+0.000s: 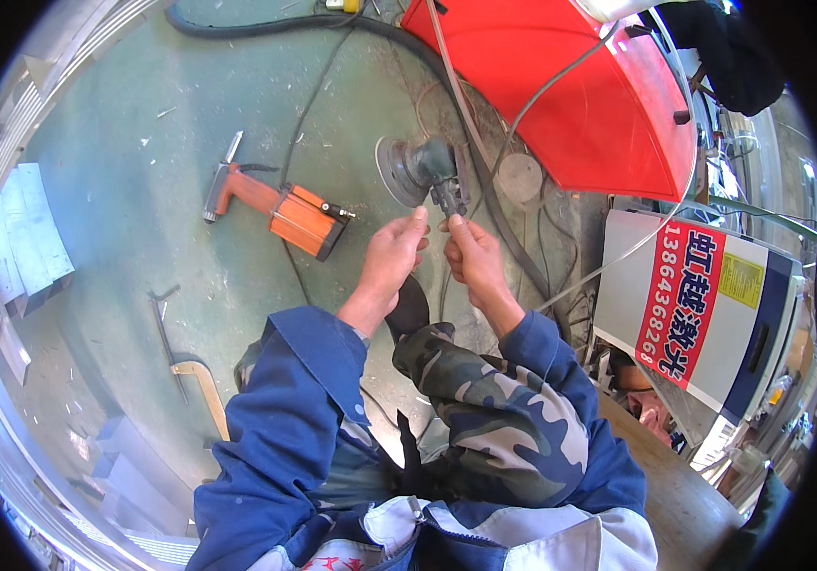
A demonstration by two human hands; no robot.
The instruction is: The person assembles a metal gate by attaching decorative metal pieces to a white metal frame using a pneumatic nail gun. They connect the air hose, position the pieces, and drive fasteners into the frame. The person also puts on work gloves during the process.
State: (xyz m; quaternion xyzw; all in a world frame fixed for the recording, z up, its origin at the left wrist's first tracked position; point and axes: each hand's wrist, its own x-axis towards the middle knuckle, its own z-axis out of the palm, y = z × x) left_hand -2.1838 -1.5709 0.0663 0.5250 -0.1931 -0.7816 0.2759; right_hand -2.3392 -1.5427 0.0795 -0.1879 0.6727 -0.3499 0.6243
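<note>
An air sander (pixel 429 164) with a round pad is held in front of me, pad to the left and its short handle pointing back at me. My right hand (pixel 477 257) is closed, thumb and fingers pinching the end of that handle. Close beside it, my left hand (pixel 393 259) is closed too, thumb raised just below the sander's pad. What its fingers hold, if anything, is hidden. On the floor to the left lies an orange rivet gun (pixel 275 207) with a silver nozzle, apart from both hands.
A thick dark hose (pixel 513 238) and several thin cables run across the floor. Far right stands a large red panel (pixel 570 95), with a white cabinet (pixel 637 276) nearer. A tan, curved-handled tool (pixel 206 385) lies at left, near metal profiles (pixel 32 124). A wooden bench (pixel 670 476) is beside me.
</note>
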